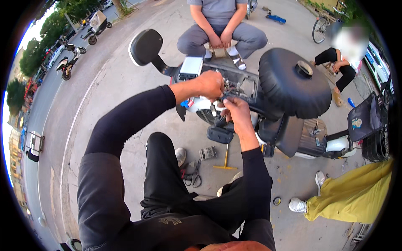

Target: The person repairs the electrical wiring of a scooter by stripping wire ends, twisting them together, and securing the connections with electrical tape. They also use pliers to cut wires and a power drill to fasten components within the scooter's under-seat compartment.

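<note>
Pavement (96,90) surrounds a scooter (289,134); over its compartment's (248,85) near edge, left hand (209,85) and right hand (238,113) curl closed, contents unclear; an emblem (170,221) marks dark clothing (201,228).

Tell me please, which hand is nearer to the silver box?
Left. In the picture, the left hand is just below and right of the silver box; the right hand is lower and farther right.

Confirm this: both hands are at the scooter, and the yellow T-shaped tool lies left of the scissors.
Wrong side: the head view shows the yellow T-shaped tool lying right of the scissors. Left hand and right hand are at the scooter.
</note>
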`<state>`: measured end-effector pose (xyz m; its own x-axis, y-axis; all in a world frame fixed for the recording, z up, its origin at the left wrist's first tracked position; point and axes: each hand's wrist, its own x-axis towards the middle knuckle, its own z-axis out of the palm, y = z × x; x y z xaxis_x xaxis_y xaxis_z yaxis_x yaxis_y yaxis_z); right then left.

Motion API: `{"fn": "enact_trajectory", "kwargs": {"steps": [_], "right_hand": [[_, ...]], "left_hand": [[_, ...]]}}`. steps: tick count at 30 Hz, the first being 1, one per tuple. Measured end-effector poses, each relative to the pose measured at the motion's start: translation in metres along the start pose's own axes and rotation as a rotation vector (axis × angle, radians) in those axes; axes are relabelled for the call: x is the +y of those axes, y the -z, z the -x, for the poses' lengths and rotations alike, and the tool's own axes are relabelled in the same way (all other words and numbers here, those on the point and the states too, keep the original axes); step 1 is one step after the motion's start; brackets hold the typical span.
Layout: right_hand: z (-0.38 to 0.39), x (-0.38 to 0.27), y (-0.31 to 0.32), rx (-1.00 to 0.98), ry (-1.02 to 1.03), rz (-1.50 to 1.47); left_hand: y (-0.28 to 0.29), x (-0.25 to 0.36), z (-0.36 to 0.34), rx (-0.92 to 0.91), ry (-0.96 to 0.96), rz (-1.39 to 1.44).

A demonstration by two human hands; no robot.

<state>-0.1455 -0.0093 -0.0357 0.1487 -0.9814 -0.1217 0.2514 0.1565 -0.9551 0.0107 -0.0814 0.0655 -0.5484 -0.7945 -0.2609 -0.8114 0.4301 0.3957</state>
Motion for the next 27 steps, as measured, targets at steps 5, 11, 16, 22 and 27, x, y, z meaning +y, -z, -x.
{"fn": "enact_trajectory", "kwargs": {"steps": [5,11,16,22,27], "right_hand": [[-0.001,-0.002,0.001,-0.003,-0.023,0.008],[-0.001,0.006,0.006,0.022,-0.015,-0.012],[-0.003,-0.002,-0.002,0.03,-0.032,-0.016],[-0.003,0.0,0.01,0.085,-0.022,0.054],[-0.006,0.009,0.0,0.053,0.008,0.043]], "left_hand": [[0.003,0.001,0.0,-0.04,0.005,0.028],[-0.001,0.006,0.002,-0.025,0.031,0.054],[0.005,0.005,0.007,-0.018,0.053,0.019],[0.0,0.005,-0.008,0.069,-0.125,-0.099],[-0.004,-0.008,-0.002,0.027,-0.06,-0.065]]}}
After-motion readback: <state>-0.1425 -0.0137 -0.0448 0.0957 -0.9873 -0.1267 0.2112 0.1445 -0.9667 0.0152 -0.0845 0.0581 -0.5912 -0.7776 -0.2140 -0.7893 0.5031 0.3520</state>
